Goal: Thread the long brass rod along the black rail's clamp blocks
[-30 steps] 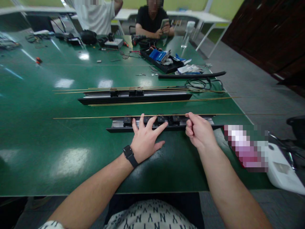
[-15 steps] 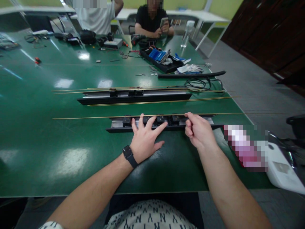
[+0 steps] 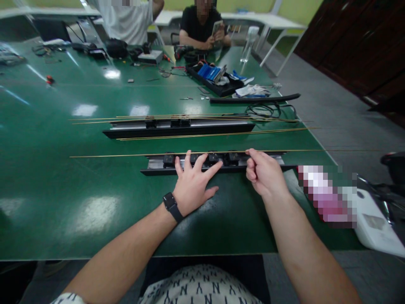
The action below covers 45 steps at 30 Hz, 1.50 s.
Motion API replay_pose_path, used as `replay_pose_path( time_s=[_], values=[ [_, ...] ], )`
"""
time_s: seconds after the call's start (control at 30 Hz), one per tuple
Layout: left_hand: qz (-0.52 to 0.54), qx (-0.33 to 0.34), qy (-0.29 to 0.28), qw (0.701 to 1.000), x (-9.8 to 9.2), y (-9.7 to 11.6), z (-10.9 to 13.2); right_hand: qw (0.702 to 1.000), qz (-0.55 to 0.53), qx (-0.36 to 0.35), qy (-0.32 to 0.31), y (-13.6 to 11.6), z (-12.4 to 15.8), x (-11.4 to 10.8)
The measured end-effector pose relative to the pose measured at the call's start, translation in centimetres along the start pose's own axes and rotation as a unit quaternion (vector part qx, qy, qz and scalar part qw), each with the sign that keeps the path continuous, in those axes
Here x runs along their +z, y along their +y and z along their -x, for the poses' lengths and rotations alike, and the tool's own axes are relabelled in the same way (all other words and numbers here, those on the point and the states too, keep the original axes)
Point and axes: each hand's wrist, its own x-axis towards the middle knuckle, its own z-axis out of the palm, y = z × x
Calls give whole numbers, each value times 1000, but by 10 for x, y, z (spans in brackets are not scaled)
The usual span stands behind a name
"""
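Note:
A black metal channel with a silvery inside (image 3: 155, 163) lies across the table in front of me, with several small black blocks (image 3: 233, 158) set along it. Over its far edge runs a long thin brass-coloured rod (image 3: 110, 156), reaching past both ends. My left hand (image 3: 193, 181), with a black watch at the wrist, has its fingers spread over the channel and fingertips at the blocks and rod. The thumb and forefinger of my right hand (image 3: 261, 171) pinch the rod near the channel's right part; its other fingers are curled in.
Beyond lies a second black channel (image 3: 177, 131) with more thin rods (image 3: 215, 135) along it. Farther back are a black foam-like strip (image 3: 255, 99), coiled cable (image 3: 264, 110), gloves (image 3: 253, 91) and a black tray (image 3: 221, 89). Two people sit across the table. A white object (image 3: 376, 223) stands right.

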Motion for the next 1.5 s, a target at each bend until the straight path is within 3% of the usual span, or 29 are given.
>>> replay_pose_path(
  time_s=[1.5],
  values=[
    [4, -1, 3, 1000, 1, 1, 0, 1000, -1, 1, 3, 0, 1, 1]
  ],
)
